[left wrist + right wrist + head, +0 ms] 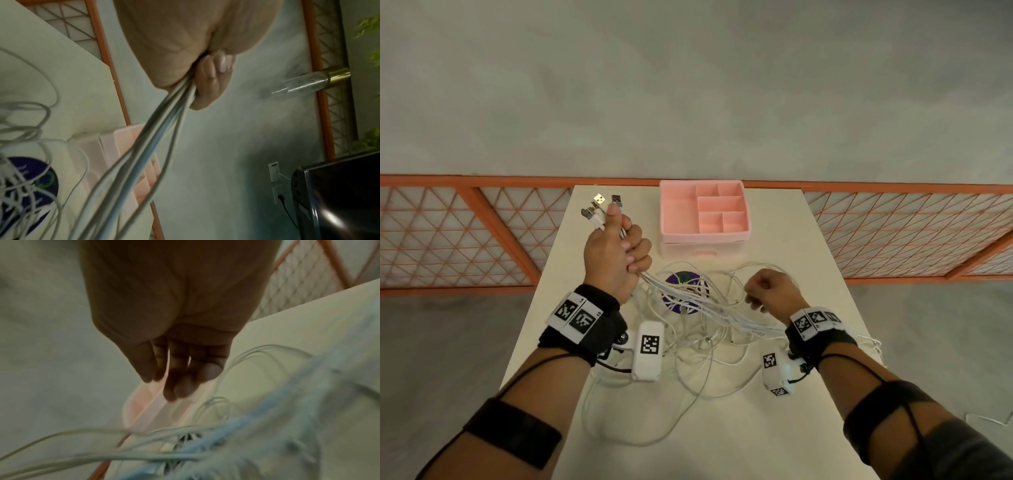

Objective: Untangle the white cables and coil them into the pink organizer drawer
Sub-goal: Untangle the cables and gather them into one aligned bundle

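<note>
My left hand (625,248) is raised over the white table (791,240) and grips a bundle of white cables (688,303). Their USB plugs (601,204) stick up past my thumb. In the left wrist view the curled fingers (211,78) clamp the strands (156,129), which run down to the loose tangle (698,346). The pink organizer (703,214) stands at the table's far edge, its top compartments bare and the drawer front (702,253) closed. My right hand (756,296) hovers above the tangle, and its fingers (180,369) hang loosely with nothing in them.
A purple disc (681,279) lies under the cables in the middle of the table. One cable hangs over the right table edge (873,346). An orange lattice railing (482,233) runs behind the table. A dark screen (339,194) shows in the left wrist view.
</note>
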A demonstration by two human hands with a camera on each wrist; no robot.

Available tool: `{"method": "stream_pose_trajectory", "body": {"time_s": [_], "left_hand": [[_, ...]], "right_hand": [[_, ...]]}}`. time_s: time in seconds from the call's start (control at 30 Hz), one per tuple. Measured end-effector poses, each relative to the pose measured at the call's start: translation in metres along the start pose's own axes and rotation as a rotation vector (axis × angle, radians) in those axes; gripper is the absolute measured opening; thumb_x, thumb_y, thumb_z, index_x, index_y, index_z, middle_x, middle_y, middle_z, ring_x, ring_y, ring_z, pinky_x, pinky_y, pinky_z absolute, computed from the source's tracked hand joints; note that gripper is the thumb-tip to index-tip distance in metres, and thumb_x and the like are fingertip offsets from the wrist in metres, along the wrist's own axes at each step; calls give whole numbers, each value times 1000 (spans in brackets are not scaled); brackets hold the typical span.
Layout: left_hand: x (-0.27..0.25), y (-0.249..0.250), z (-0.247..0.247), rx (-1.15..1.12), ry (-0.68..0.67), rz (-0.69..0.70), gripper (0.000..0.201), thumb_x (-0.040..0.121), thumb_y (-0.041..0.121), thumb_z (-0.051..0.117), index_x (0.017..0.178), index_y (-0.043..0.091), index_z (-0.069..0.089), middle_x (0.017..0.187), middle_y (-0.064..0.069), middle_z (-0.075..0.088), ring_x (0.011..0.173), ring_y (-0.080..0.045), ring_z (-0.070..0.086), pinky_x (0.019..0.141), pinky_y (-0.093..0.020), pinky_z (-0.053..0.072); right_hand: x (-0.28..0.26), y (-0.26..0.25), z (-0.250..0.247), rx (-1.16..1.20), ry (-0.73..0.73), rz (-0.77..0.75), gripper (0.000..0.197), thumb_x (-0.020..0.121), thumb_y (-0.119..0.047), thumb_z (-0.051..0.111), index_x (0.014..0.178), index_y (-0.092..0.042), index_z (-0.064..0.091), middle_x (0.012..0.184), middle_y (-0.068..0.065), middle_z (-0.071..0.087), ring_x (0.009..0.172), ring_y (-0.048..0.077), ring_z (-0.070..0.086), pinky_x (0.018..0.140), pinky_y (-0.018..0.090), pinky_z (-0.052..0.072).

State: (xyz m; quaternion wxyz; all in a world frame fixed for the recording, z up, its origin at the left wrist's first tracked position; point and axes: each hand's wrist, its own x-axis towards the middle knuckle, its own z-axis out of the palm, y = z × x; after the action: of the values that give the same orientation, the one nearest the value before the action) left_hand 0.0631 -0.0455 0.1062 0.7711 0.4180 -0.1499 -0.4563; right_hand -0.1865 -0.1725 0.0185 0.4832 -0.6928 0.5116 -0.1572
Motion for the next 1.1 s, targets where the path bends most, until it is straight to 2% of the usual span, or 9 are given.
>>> {"method": "stream_pose_trajectory", "body": {"time_s": [0.13, 0.2, 0.27, 0.37, 0.6, 0.73, 0.83, 1.0, 1.1], "left_hand": [[-5, -11, 10, 4, -12, -35, 42, 105, 43, 38, 71, 19, 45, 49, 7, 29, 37, -5, 21, 37, -13, 18], [-7, -12, 12, -5, -24, -49, 42, 104, 43, 39, 71, 19, 45, 49, 7, 29, 37, -5, 22, 37, -12, 17], [-7, -10, 12, -8, -27, -59, 41, 104, 44, 40, 72, 19, 45, 49, 7, 29, 36, -4, 22, 37, -12, 17], [-5, -6, 6, 11, -12, -66, 40, 103, 44, 42, 72, 19, 46, 49, 7, 29, 36, -5, 21, 36, -12, 17], [-7, -28, 5, 304, -14, -16, 26, 101, 30, 55, 79, 17, 50, 63, 3, 48, 40, -8, 26, 38, -16, 20], [-9, -37, 15, 319, -45, -34, 26, 103, 27, 51, 82, 12, 55, 72, -3, 58, 42, -9, 27, 40, -18, 20], [-12, -45, 14, 321, -131, -92, 27, 104, 29, 49, 100, 4, 58, 93, -14, 68, 43, -10, 24, 41, -20, 20], [-12, -58, 2, 409, -169, -101, 23, 102, 21, 53, 98, 1, 63, 87, -9, 64, 42, -10, 26, 40, -19, 25], [-7, -63, -5, 444, -57, -87, 19, 100, 19, 57, 89, 5, 64, 76, -9, 56, 41, -10, 27, 42, -19, 20]], "right_hand": [[-2, -29, 19, -104, -363, -35, 29, 91, -3, 52, 107, -24, 64, 77, 3, 74, 60, 12, 61, 55, 23, 46], [-2, -35, 29, -290, -449, -71, 22, 92, -12, 57, 105, -27, 68, 72, -5, 70, 60, 8, 60, 58, 21, 46], [1, -35, 36, -455, -378, -78, 10, 93, -24, 61, 87, -24, 69, 66, -8, 64, 59, 6, 58, 60, 22, 44], [7, -35, 34, -437, -191, -42, 24, 93, -27, 61, 71, -18, 63, 65, -1, 68, 57, 15, 62, 63, 26, 50], [-18, -127, 19, 267, -226, -367, 14, 95, -7, 62, 86, 4, 66, 76, 17, 68, 62, 22, 62, 58, 24, 52], [-32, -155, 22, 466, -281, -500, 9, 95, 4, 55, 91, 1, 62, 78, 11, 70, 69, 23, 69, 68, 36, 56], [-32, -165, 20, 616, -172, -600, 4, 94, 5, 57, 95, 3, 61, 82, 15, 67, 85, 36, 71, 79, 51, 54], [-30, -169, 8, 689, 10, -663, 29, 89, 19, 45, 82, -1, 65, 83, 18, 71, 92, 38, 71, 84, 42, 58], [-26, -164, 1, 550, 99, -435, 34, 81, 19, 35, 70, 0, 61, 69, 15, 62, 73, 32, 65, 67, 30, 56]]}}
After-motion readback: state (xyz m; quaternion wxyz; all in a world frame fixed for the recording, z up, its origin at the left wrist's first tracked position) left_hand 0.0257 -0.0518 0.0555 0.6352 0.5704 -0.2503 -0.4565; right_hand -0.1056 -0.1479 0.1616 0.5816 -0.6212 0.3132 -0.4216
